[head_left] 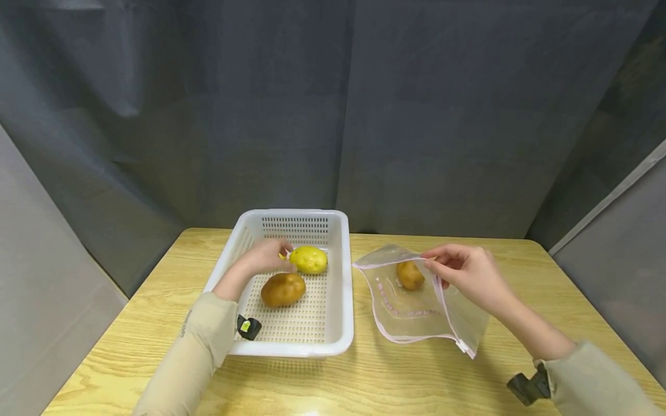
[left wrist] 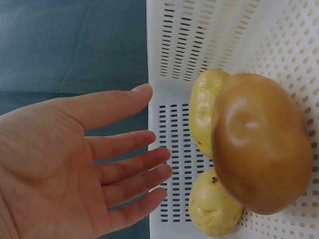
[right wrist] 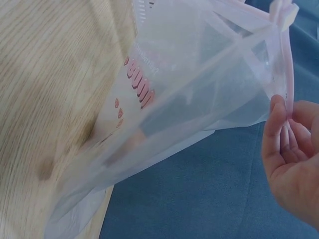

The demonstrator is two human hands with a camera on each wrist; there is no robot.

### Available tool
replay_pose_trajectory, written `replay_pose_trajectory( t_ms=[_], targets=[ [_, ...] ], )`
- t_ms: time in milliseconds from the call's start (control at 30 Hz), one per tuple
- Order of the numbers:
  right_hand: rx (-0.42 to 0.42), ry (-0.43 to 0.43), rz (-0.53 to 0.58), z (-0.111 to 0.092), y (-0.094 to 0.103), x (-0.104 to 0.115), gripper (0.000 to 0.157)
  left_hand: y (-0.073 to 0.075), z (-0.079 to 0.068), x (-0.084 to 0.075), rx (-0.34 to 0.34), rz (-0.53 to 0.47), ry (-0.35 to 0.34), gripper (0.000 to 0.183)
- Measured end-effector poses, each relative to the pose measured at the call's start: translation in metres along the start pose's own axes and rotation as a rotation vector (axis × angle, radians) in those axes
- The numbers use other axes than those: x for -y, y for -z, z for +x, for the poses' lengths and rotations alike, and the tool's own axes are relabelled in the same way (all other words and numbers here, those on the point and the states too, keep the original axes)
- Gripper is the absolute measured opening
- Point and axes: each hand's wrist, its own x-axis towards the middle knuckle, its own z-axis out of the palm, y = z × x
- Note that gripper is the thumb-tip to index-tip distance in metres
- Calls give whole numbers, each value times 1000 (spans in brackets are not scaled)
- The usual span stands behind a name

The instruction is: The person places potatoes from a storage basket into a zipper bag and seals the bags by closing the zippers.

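My left hand (head_left: 262,257) reaches over the white plastic basket (head_left: 346,300), fingers spread and holding nothing in the left wrist view. Nearest it are a yellow potato (head_left: 310,259) and, mostly hidden by the fingers in the head view, a second yellow potato (left wrist: 214,203). A larger brown potato (head_left: 283,289) lies on the nearer side in the basket. My right hand (head_left: 472,274) pinches the pink-edged rim of a clear zip bag (head_left: 470,318) between thumb and fingers. The bag's mouth gapes toward me, and a brown potato (head_left: 410,275) shows inside it.
Basket and bag are side by side on a wood-grain table (head_left: 400,381). A white slider (head_left: 462,345) sits at the bag's near corner. Dark cloth (head_left: 442,127) hangs behind the table, with grey panels (head_left: 47,254) at the sides.
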Motion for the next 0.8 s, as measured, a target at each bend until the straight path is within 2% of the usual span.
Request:
replay_pose_trajectory(
  t_ms=[133, 367, 500, 800],
  targets=[
    [6, -2, -4, 0, -1, 0, 21, -4, 3, 0, 59, 49, 4, 51],
    [10, -5, 1, 0, -1, 0, 21, -8, 5, 0, 129, 59, 45, 56],
    [15, -6, 3, 0, -1, 0, 21, -9, 5, 2, 192, 59, 56, 60],
    [19, 3, 12, 1, -2, 0, 18, -11, 7, 9, 309, 40, 7, 58]
  ],
)
